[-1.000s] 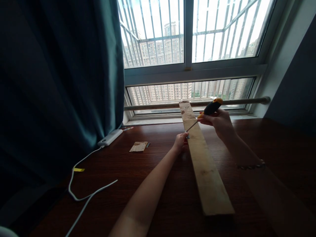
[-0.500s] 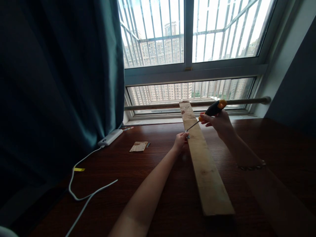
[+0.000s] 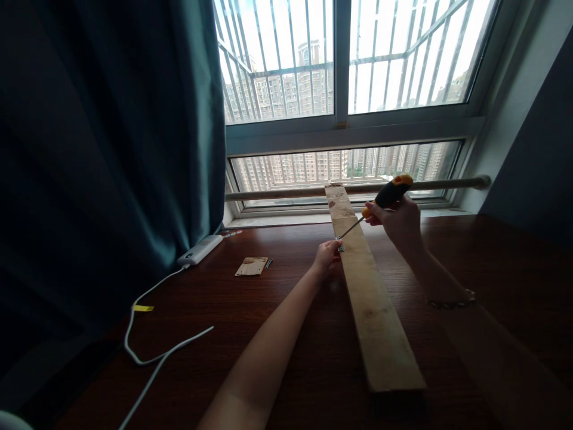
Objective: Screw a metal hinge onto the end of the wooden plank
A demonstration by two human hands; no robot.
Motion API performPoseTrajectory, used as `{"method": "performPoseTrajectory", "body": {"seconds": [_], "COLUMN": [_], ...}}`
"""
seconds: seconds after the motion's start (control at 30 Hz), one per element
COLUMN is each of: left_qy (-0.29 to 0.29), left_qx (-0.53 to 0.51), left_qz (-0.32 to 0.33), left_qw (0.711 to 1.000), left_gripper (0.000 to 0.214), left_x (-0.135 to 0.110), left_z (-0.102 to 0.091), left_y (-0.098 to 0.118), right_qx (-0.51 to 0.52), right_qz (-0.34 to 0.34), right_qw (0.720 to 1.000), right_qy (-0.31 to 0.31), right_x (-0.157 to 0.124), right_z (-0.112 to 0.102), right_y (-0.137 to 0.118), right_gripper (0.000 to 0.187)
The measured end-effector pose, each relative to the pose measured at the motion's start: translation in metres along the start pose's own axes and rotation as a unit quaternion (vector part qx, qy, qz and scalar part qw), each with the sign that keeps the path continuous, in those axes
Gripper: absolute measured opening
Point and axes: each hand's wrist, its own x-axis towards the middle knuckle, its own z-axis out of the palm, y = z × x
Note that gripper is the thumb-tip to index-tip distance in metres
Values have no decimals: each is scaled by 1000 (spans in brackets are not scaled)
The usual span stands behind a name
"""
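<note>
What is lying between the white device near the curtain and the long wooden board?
The head view shows a small wooden piece there, with what look like screws beside its right edge; closer to the board is the left hand.

A dark, apparently braided bracelet circles the right wrist; both hands are bare.

The board is stretched over the surface toward the window. At the board's left edge, the bracket is held by the left hand; from the right, the screwdriver is slanted across by the right hand. Leftward, screws are laid beside a wood piece; farther left, a power bank is placed beside the curtain.
</note>
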Motion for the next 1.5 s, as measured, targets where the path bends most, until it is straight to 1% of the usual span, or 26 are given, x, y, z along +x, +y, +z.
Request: {"method": "performPoseTrajectory", "body": {"seconds": [0.17, 0.3, 0.47, 0.53, 0.6, 0.67, 0.73, 0.77, 0.83, 0.9, 0.97, 1.1, 1.2, 1.27, 1.4, 1.5], "left_qy": [-2, -2, -13, -15, -15, -16, -19, -20, -21, -21, -19, -15, -11, -9, -10, -18], "left_qx": [39, 67, 63, 49, 34, 24, 17, 13, 4, -4, -13, -28, -36, -40, -52, -63], "left_qz": [-16, -14, -9, -2, 6, 14, 20, 21, 20, 15, 10, 1, -5, -7, -4, 3], "left_qw": [999, 998, 998, 999, 999, 999, 999, 999, 1000, 1000, 1000, 1000, 999, 999, 999, 998], "left_gripper": [29, 28, 29, 29, 29, 29, 30, 30, 31, 31, 30, 29, 29, 29, 29, 30], "left_x": [0, -3, -1, 0, 2, 4, 5, 5, 6, 6, 6, 3, 1, 0, 1, 2], "left_z": [-4, -5, -5, -4, -4, -3, -4, -4, -4, -3, -3, 0, 1, 1, 1, 0], "left_y": [5, 9, 6, 3, 1, -1, -2, -3, -3, -3, -3, -2, 0, 0, -2, -5], "right_qx": [-63, -101, -134, -139, -152, -179, -190, -180, -134, -76, -22, 75, 110, 100, 24, -12], "right_qz": [1, 0, -13, -26, -54, -90, -111, -111, -90, -51, -10, 47, 63, 58, 14, -13], "right_qw": [998, 995, 991, 990, 987, 980, 975, 977, 987, 995, 997, 984, 975, 978, 994, 997], "right_qy": [-21, -15, -16, -23, -23, -3, 15, 12, -10, -43, -80, -154, -184, -173, -105, -73], "right_x": [-4, -5, -5, -5, -7, -8, -10, -11, -12, -11, -9, -5, -4, -5, -7, -6], "right_z": [-1, 3, 4, 4, 4, 4, 5, 5, 6, 5, 2, -7, -10, -10, -6, -2], "right_y": [-7, -9, -9, -8, -7, -6, -6, -6, -7, -9, -11, -19, -23, -24, -22, -16], "right_gripper": [41, 42, 46, 46, 46, 46, 46, 47, 49, 52, 52, 50, 46, 45, 48, 50]}}
